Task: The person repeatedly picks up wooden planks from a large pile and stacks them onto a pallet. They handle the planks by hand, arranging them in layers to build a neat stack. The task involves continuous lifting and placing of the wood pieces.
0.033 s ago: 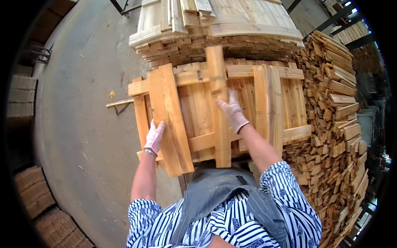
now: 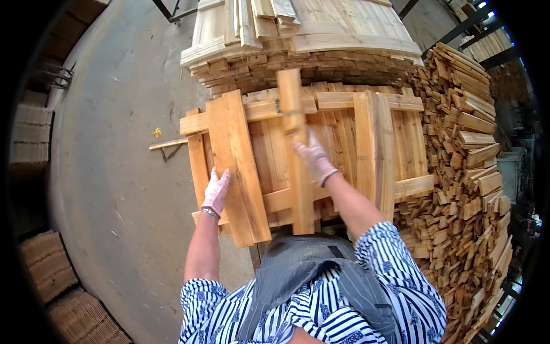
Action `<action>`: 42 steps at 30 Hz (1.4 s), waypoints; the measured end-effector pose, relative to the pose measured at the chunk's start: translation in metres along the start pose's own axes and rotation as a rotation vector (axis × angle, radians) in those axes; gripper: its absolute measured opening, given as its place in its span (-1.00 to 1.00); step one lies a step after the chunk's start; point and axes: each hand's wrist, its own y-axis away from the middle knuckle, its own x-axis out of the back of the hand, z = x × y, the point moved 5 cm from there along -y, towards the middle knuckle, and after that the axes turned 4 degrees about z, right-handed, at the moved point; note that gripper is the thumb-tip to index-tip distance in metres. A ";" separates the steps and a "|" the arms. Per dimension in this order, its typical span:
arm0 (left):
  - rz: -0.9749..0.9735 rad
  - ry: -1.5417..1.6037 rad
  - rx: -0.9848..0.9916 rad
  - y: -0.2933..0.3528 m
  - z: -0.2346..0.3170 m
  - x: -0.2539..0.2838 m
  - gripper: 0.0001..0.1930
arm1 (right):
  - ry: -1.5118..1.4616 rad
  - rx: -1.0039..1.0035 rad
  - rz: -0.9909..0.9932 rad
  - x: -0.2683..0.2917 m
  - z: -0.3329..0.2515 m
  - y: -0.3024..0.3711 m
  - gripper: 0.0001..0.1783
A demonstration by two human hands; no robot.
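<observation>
My left hand, in a pink-and-white knit glove, grips the left edge of a wide wooden board, thumb on top and some fingers hidden. My right hand, gloved alike, is closed around the right edge of a narrow wooden board, smeared by motion. Both boards lie lengthwise away from me, over a layer of planks with crosswise slats. To the right of my right hand, more boards rest side by side on the layer.
Beyond stands a stack of pale planks with loose strips on top. A tall heap of cut wood pieces fills the right side. At left is concrete floor with a thin wooden stick; bundled wood stacks line the far left.
My right hand and the narrow board have shifted a little left, toward the wide board. My left hand keeps its place on the wide board.
</observation>
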 end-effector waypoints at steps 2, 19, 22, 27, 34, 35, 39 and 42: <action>-0.008 0.003 0.016 0.004 -0.004 0.001 -0.08 | 0.400 -0.182 -0.030 -0.058 0.005 0.007 -0.12; 0.133 -0.171 0.019 0.025 0.047 0.040 -0.06 | 0.336 -0.097 -0.067 -0.144 0.060 0.026 0.21; 0.248 -0.257 -0.031 -0.012 -0.001 0.101 -0.14 | 0.302 -0.140 -0.203 -0.193 0.066 0.036 0.20; 0.111 0.011 0.082 -0.015 0.014 0.101 -0.23 | 0.343 -0.212 -0.258 -0.205 0.052 0.029 0.18; 0.024 0.076 0.047 -0.019 0.016 0.101 -0.34 | 0.232 -0.104 -0.164 -0.178 0.075 0.026 0.11; 0.027 0.055 0.073 -0.016 0.021 0.096 -0.36 | 0.231 -0.082 -0.153 -0.180 0.080 0.026 0.11; 0.001 0.043 -0.043 -0.020 0.020 0.097 -0.39 | 0.296 -0.177 -0.181 -0.209 0.077 0.035 0.10; 0.010 0.093 0.015 -0.015 0.023 0.100 -0.38 | 0.332 -0.161 -0.169 -0.209 0.067 0.035 0.10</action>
